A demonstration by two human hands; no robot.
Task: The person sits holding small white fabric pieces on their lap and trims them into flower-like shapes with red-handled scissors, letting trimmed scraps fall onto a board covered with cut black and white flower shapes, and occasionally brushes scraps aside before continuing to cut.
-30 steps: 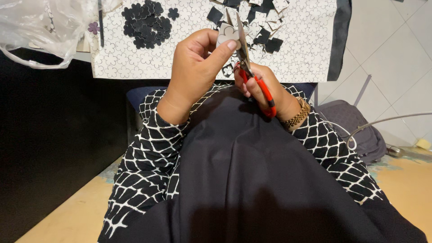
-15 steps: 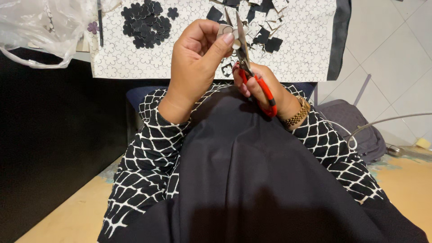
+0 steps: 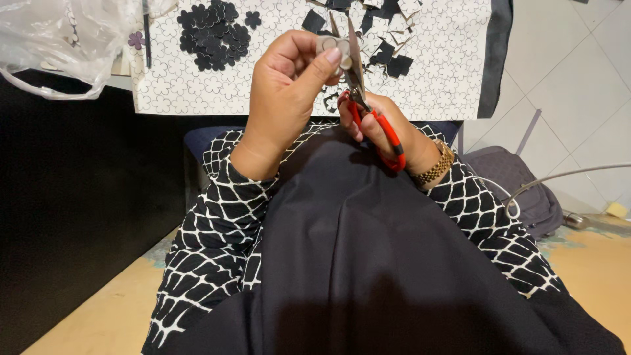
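While both forearms are raised over a lap draped in black cloth (image 3: pixel 394 263), a small pale piece of fabric (image 3: pixel 334 46) is pinched between the thumb and fingertips of the left hand (image 3: pixel 286 89), which is curled shut around it. The piece is held up in front of the chest, just above the right hand (image 3: pixel 381 125), and it is touched by the blades of a pair of scissors (image 3: pixel 360 85). The scissors are gripped by the right hand, whose fingers are closed through the red handles; the blades are pointed upward and are seen slightly parted at the piece. A gold watch (image 3: pixel 435 169) is worn on the right wrist. Behind the hands a white patterned sheet (image 3: pixel 447 79) is spread out, on which a heap of black flower shapes (image 3: pixel 213 33) and scattered black scraps (image 3: pixel 394 62) are laid. A clear plastic bag (image 3: pixel 59 39) is seen at the upper left, and a grey bag (image 3: pixel 519 190) is set on the floor at the right
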